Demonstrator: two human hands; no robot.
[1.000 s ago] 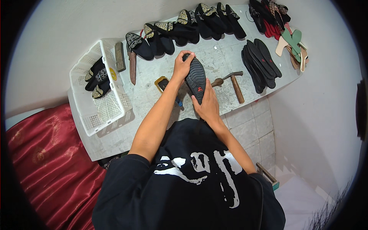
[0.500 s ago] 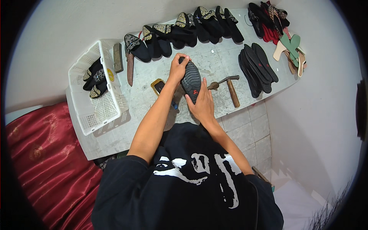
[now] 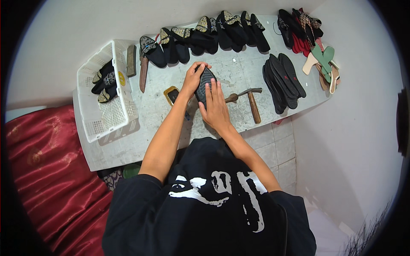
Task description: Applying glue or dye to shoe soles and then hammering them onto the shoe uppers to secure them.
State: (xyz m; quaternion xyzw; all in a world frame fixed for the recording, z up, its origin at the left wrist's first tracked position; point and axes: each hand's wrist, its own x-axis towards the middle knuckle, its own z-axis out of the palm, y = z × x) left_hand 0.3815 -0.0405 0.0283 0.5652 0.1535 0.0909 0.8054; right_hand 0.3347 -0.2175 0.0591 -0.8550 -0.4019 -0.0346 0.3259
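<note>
A black shoe sole (image 3: 205, 80), its ridged tread facing up, is held over the worktable. My left hand (image 3: 192, 82) is closed round its far end, the thumb lying along the edge. Flat across the near half of the tread lies my right hand (image 3: 217, 112), fingers stretched out and thumb apart at the side. The underside is turned away, so I cannot tell whether an upper is attached. Just right of my right hand are a hammer (image 3: 254, 109) and a brown bulbous wooden piece (image 3: 231, 98). Left of my left wrist sits a yellow-rimmed container (image 3: 172, 94) with something dark inside.
Black shoes with patterned uppers (image 3: 204, 26) line the table's far edge. A white plastic basket (image 3: 112, 130) with several shoes stands left, near a grey block (image 3: 131, 60) and a brown tapered tool (image 3: 144, 76). Black soles (image 3: 284, 83) and green and beige insole pieces (image 3: 322, 57) lie right.
My right hand has slid up from the sole's near edge onto its tread, covering the red mark. The sole and both hands have shifted slightly left, and the view has moved a little.
</note>
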